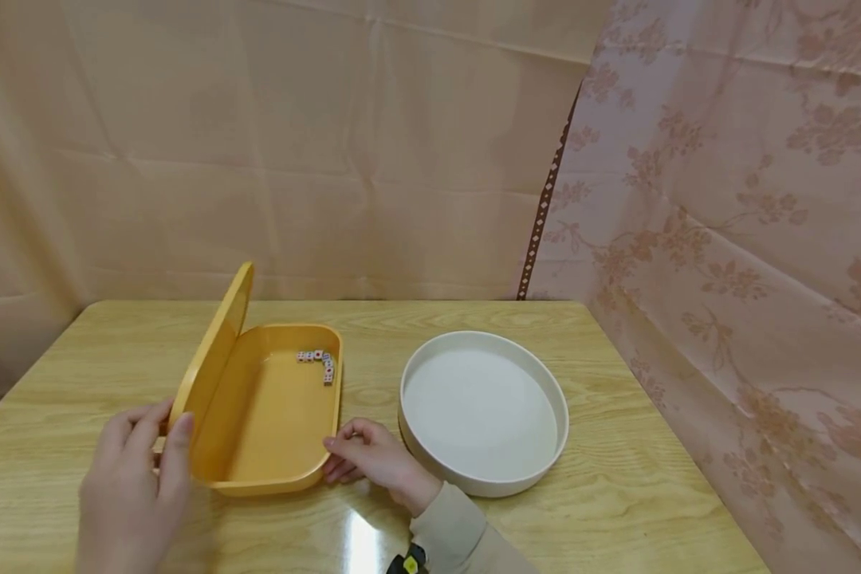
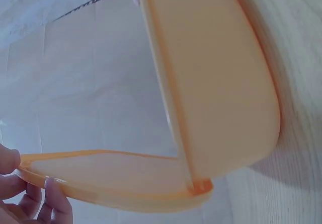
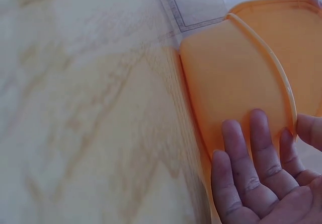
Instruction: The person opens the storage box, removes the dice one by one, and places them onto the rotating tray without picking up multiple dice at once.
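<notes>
A yellow plastic box (image 1: pixel 276 430) sits on the table with its hinged lid (image 1: pixel 218 339) tilted up along the left side. My left hand (image 1: pixel 135 482) grips the lid's near edge between thumb and fingers; the left wrist view shows this grip at lower left. At the box's near right corner, my right hand (image 1: pixel 373 458) pinches the rim. In the right wrist view its thumb (image 3: pixel 309 129) is at the rim and its fingers lie along the outer wall. Several small white dice (image 1: pixel 328 371) are lined up in the box's far right corner.
A round white tray (image 1: pixel 482 414) with a low wall stands right of the box, close to my right forearm. The wood-grain table (image 1: pixel 638 478) ends at a beige curtain (image 1: pixel 373 175) behind and a flowered curtain (image 1: pixel 746 263) on the right.
</notes>
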The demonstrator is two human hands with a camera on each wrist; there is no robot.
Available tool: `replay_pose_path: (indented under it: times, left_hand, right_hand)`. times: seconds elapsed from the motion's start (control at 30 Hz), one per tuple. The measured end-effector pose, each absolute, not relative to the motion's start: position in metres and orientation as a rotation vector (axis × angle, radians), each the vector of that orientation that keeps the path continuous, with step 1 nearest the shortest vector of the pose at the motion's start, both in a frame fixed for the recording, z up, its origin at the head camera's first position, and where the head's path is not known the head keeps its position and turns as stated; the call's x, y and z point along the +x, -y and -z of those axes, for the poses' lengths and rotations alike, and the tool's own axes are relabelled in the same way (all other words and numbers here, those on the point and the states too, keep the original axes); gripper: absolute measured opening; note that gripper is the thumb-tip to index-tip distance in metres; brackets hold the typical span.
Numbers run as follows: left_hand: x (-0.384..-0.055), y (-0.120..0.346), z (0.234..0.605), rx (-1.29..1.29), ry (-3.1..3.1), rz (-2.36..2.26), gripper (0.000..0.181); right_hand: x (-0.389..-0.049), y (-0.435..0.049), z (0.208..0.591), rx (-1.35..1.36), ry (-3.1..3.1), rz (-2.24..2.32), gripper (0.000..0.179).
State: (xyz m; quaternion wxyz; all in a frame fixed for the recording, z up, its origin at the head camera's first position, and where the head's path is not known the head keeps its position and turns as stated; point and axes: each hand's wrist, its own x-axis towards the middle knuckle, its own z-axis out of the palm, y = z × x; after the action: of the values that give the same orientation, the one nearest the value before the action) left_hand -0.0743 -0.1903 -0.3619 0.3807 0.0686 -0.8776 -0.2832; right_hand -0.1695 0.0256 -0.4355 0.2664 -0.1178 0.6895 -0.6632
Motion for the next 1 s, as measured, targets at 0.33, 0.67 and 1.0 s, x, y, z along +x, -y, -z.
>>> replay_pose_path:
  times: [0.33, 0.67, 1.0]
  left_hand:
    - [-0.074, 0.214, 0.361, 0.361, 2.151, 0.87, 0.031]
    - [-0.073, 0.224, 0.366, 0.65, 2.238, 1.062, 0.044]
    - [-0.072, 0.239, 0.372, 0.82, 2.258, 1.134, 0.047]
  right_hand:
    - [-0.168, -0.025, 0.435, -0.316, -1.869, 1.785, 0.015]
    - [-0.168, -0.026, 0.435, -0.313, -1.867, 1.781, 0.017]
    - [-0.169, -0.025, 0.436, -0.318, -1.866, 1.783, 0.017]
